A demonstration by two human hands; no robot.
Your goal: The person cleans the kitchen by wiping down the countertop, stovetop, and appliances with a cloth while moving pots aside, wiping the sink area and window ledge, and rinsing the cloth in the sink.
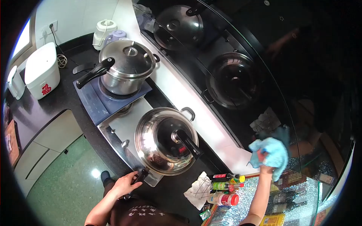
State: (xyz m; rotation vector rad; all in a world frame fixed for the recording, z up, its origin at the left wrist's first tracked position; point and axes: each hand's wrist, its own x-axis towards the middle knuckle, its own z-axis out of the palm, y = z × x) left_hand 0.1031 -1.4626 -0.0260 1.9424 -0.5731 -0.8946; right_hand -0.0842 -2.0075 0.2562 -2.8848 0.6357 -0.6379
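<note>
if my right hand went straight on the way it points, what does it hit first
Beyond the blue cloth it holds, your right hand would probably meet the dark glossy panel first; depth is unclear, so the cloth may be touching it.

Your cloth (277, 153) at four o'clock is pale blue, the jar lid (235, 199) at five red, your floor (68, 180) at eight green.
</note>
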